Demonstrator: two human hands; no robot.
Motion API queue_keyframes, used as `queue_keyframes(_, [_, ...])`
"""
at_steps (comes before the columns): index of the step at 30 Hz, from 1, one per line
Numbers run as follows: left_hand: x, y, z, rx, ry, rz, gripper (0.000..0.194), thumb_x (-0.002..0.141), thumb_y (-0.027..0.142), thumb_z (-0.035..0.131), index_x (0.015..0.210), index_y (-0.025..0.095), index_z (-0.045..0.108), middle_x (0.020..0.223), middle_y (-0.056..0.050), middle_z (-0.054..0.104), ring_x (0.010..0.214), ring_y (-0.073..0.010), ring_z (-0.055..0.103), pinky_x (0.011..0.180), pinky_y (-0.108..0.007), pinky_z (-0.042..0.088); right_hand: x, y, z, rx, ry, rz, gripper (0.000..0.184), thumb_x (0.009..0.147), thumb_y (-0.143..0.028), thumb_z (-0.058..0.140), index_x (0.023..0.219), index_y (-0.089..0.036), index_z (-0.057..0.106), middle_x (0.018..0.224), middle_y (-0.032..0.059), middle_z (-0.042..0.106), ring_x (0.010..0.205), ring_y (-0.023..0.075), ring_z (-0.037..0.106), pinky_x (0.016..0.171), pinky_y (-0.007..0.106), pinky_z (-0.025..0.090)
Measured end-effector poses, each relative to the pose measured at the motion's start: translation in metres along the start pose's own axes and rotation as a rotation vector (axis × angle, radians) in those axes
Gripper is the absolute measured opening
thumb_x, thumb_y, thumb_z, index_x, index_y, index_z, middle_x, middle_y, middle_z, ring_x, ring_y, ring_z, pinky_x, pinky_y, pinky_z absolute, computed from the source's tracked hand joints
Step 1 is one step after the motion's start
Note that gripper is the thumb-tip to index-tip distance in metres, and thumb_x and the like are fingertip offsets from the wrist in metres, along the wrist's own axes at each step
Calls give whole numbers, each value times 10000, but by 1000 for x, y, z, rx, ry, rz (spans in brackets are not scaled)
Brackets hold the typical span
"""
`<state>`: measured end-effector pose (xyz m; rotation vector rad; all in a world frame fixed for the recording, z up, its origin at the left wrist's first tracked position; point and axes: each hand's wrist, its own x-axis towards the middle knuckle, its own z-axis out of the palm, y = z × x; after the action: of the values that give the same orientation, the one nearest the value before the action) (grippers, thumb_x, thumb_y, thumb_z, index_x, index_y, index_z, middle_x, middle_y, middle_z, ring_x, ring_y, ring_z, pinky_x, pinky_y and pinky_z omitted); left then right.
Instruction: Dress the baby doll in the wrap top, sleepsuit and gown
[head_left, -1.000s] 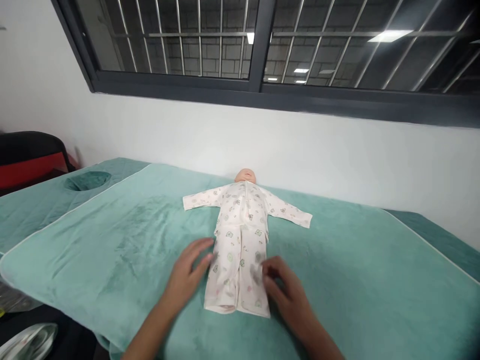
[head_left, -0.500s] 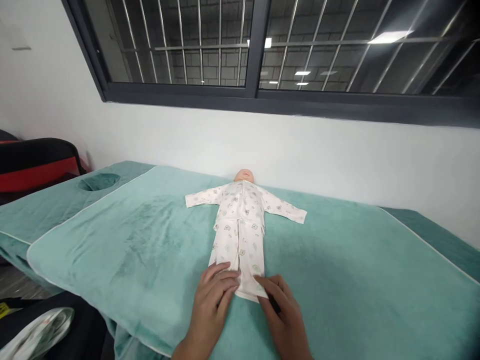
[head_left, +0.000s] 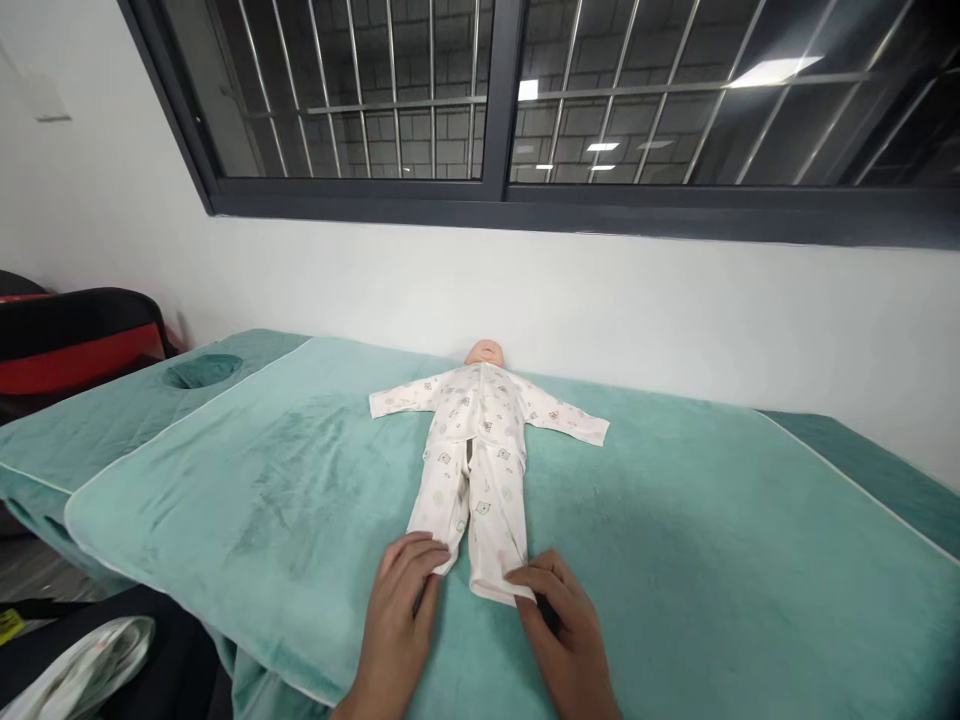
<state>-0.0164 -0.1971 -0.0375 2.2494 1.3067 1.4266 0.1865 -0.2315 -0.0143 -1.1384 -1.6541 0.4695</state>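
A baby doll [head_left: 486, 352] lies on its back on a green towel [head_left: 660, 540], head toward the wall. It wears a white printed suit [head_left: 477, 440] with the sleeves spread out. My left hand [head_left: 401, 610] pinches the cuff of the left trouser leg. My right hand [head_left: 562, 625] pinches the cuff of the right trouser leg. The two legs lie slightly apart, with a gap between them.
The towel covers a padded table with a face hole [head_left: 201, 370] at the far left. A white wall and a barred window [head_left: 495, 100] stand behind. A black and red seat [head_left: 71, 345] is at the left. A light bundle [head_left: 75, 665] lies low at the left.
Both hands slid from the thighs down to the trouser cuffs. The trouser legs, earlier side by side, have been drawn apart at the bottom.
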Motion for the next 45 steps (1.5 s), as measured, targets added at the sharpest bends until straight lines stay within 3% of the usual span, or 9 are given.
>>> queue_keyframes(3, [1, 0, 1, 33, -14, -28, 240, 896, 135, 504, 1065, 262, 617, 1074, -23, 667, 1083, -176, 562, 932, -364, 497, -1, 1, 2, -67, 17, -15, 174, 912, -157, 476, 961, -219, 631, 892, 50, 554, 820, 151, 585, 695, 257, 501])
queue_keyframes(7, [2, 0, 6, 65, -25, -52, 265, 896, 134, 493, 1108, 254, 597, 1220, -40, 617, 1209, -191, 509, 987, -404, 483, 0, 7, 11, -273, 0, -68, 339, 894, -232, 553, 1232, -263, 555, 1244, 107, 497, 1132, 219, 522, 886, 341, 515])
queue_keyframes(9, [1, 0, 9, 59, -9, -43, 265, 901, 120, 472, 1101, 244, 593, 1264, -38, 601, 1268, -187, 474, 1008, -405, 479, 2, 8, 16, -378, -62, -92, 415, 898, -255, 559, 1307, -295, 506, 1370, 89, 440, 1243, 241, 450, 941, 374, 501])
queue_keyframes(13, [-1, 1, 11, 78, 66, -13, 295, 900, 71, 430, 1095, 226, 590, 1240, -40, 615, 1284, -171, 466, 1011, -386, 485, 7, 8, 22, -516, -122, -113, 368, 928, -243, 508, 1290, -308, 527, 1447, 31, 418, 1341, 249, 362, 1008, 420, 466])
queue_keyframes(19, [0, -1, 9, 123, 88, 156, 341, 863, -20, 405, 1016, 203, 613, 1050, -40, 665, 1229, -176, 497, 1002, -378, 480, 5, 8, 21, -555, -151, -132, 338, 926, -123, 437, 1198, -266, 577, 1496, -14, 375, 1398, 226, 290, 1017, 400, 467])
queue_keyframes(24, [-2, -5, 8, 183, 80, 208, 407, 818, -88, 366, 965, 195, 617, 1021, -31, 676, 1186, -190, 521, 1054, -454, 417, 1, 9, 19, -500, -118, -162, 351, 908, -62, 403, 1145, -237, 593, 1478, 1, 404, 1392, 212, 308, 1036, 405, 454])
queue_keyframes(31, [1, 1, 12, 162, -9, 237, 485, 754, -132, 327, 1030, 160, 599, 1144, -76, 638, 1233, -214, 462, 991, -419, 467, 1, 12, 19, -480, -82, -161, 326, 916, -97, 420, 1160, -247, 575, 1450, 14, 442, 1354, 215, 372, 1004, 413, 484])
queue_keyframes(45, [13, 5, 10, 110, -160, 196, 514, 633, -113, 318, 916, 177, 634, 1048, -69, 657, 1088, -204, 551, 870, -379, 486, 2, 17, 19, -477, -80, -172, 327, 923, -100, 418, 1166, -245, 580, 1443, 12, 453, 1359, 197, 360, 1029, 396, 470])
